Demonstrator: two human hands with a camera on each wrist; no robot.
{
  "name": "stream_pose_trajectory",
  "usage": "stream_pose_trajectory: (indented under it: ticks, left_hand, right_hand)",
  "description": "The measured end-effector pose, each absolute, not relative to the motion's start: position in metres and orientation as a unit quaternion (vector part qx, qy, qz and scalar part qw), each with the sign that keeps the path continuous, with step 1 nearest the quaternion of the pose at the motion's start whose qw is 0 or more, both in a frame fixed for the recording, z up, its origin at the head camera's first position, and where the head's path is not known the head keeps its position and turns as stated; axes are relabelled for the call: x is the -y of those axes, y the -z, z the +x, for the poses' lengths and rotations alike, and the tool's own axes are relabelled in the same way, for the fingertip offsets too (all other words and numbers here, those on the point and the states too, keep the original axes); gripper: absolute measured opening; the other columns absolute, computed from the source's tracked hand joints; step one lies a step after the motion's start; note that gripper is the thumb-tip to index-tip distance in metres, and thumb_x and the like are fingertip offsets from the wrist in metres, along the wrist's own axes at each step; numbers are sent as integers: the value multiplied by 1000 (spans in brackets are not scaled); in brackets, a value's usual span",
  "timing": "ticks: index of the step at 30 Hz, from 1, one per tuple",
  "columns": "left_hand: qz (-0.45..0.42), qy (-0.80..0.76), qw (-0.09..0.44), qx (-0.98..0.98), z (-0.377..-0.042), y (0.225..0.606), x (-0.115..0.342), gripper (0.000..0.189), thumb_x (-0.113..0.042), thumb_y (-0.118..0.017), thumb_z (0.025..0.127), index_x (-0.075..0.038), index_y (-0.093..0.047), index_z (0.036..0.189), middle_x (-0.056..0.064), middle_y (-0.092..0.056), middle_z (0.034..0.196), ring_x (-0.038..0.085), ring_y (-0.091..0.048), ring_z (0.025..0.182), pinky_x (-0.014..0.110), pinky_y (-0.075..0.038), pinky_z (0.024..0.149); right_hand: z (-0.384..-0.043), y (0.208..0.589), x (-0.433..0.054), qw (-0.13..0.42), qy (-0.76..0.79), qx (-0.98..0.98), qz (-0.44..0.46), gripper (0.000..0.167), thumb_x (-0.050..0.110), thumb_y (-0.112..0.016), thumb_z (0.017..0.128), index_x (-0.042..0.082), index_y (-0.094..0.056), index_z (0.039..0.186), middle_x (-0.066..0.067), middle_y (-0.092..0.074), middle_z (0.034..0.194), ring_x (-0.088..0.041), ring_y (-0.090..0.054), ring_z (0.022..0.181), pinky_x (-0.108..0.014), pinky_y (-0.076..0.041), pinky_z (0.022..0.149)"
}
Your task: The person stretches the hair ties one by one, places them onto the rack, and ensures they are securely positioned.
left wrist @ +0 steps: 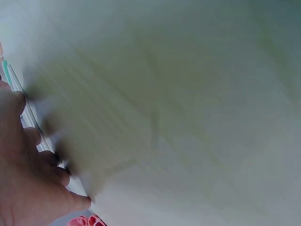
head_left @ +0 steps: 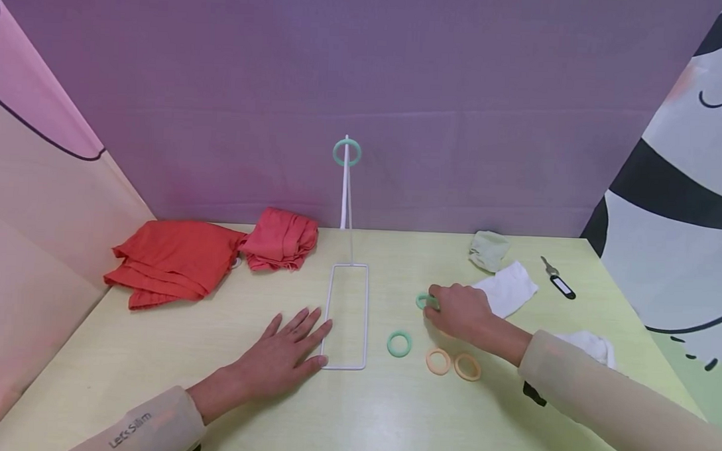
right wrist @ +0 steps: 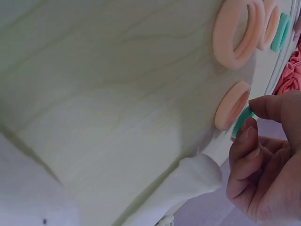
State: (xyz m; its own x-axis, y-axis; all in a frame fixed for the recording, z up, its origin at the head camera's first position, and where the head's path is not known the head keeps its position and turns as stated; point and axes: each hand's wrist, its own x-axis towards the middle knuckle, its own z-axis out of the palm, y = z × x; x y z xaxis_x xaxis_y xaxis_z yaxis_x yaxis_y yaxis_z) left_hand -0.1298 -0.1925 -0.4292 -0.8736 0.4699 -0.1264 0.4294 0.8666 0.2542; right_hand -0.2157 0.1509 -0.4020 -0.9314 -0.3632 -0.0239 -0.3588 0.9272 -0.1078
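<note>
My left hand (head_left: pixel 281 359) lies flat with spread fingers on the table, its fingertips and thumb at the left side of a white wire stand's base (head_left: pixel 366 318). A green ring (head_left: pixel 335 153) hangs near the top of the stand's upright. My right hand (head_left: pixel 461 312) pinches another green ring (head_left: pixel 421 300) between thumb and fingers; the right wrist view shows that ring (right wrist: pixel 241 123) partly covered by the fingertips. A third green ring (head_left: pixel 389 344) lies between the stand and that hand. Nearby lie two orange rings, one orange ring (head_left: pixel 428 360) left of the other (head_left: pixel 478 370); a further orange ring (right wrist: pixel 225 110) is mostly hidden under the right hand.
Red folded cloths (head_left: pixel 177 262) (head_left: pixel 281 239) lie at the back left. On the right are a white cloth (head_left: pixel 508 288), a small greenish cloth (head_left: pixel 488 250), a key with a black tag (head_left: pixel 562 285) and another white cloth (head_left: pixel 592 345) partly behind the right sleeve.
</note>
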Motion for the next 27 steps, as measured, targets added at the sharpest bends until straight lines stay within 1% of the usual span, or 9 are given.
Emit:
stream_pose_trajectory:
  ticks: [4, 10, 12, 14, 16, 19, 23, 26, 27]
  left_hand:
    - [236, -108, 92, -961, -129, 430, 192, 68, -56, -43, 103, -26, -24, 160, 5, -18, 169, 31, -13, 157, 67, -8, 122]
    - [236, -105, 88, -962, -130, 430, 193, 68, -56, -42, 103, -25, -24, 160, 6, -18, 169, 32, -12, 157, 67, -9, 121]
    - [235, -104, 87, -962, -130, 430, 193, 68, -56, -42, 103, -25, -24, 160, 6, -18, 169, 32, -12, 157, 67, -9, 121]
    - [236, -104, 88, -962, -131, 430, 193, 68, -56, -42, 103, -25, -24, 160, 6, -18, 169, 32, -12, 157, 67, -9, 121]
    - [236, -104, 91, -962, -131, 430, 194, 68, -57, -42, 102, -26, -23, 161, 5, -18, 169, 32, -12, 157, 67, -9, 121]
    - [236, -102, 93, -962, -132, 430, 194, 69, -57, -41, 102, -26, -23, 161, 5, -17, 169, 32, -11, 157, 67, -9, 121]
    - [236, -101, 93, -962, -132, 430, 194, 69, -58, -41, 102, -27, -22, 161, 5, -17, 169, 32, -11, 157, 67, -9, 121]
    - [235, -102, 98, -962, -132, 430, 194, 69, -58, -41, 102, -27, -22, 161, 4, -16, 170, 32, -10, 158, 67, -8, 121]
    - [234, -102, 100, -962, -132, 431, 193, 69, -58, -41, 102, -28, -22, 161, 4, -16, 170, 32, -10, 158, 67, -8, 121]
  right_hand:
    - [-209, 394, -150, -17, 55, -980, -192, 33, 38, -58, 96, 18, -64, 122, -1, -54, 57, -19, -53, 55, -33, -37, 44]
    - [-202, 372, -147, -80, 98, -967, -223, 34, 37, -61, 95, 18, -67, 123, 4, -45, 46, -15, -42, 44, -28, -30, 40]
    - [-203, 369, -147, -58, 97, -969, -218, 38, 39, -61, 95, 18, -66, 126, 4, -47, 47, -15, -46, 46, -28, -31, 41]
    - [-204, 369, -147, -15, 83, -973, -215, 43, 44, -62, 95, 19, -65, 130, 3, -55, 54, -18, -57, 56, -29, -35, 44]
    - [-205, 373, -147, 33, 65, -975, -211, 52, 50, -63, 93, 20, -63, 135, 2, -65, 66, -22, -67, 72, -31, -40, 48]
    - [-206, 380, -146, 85, 43, -973, -211, 61, 57, -66, 89, 22, -61, 138, 0, -72, 83, -26, -70, 92, -34, -44, 54]
    - [-208, 390, -143, 105, 30, -972, -208, 63, 60, -70, 85, 22, -62, 136, -2, -74, 95, -26, -69, 98, -38, -48, 59]
    - [-207, 395, -141, 96, 38, -972, -212, 57, 56, -70, 86, 22, -66, 131, -2, -75, 101, -26, -70, 99, -39, -49, 61]
    - [-206, 395, -141, 89, 42, -971, -216, 52, 53, -70, 87, 22, -68, 129, -2, -75, 99, -25, -70, 96, -38, -49, 59]
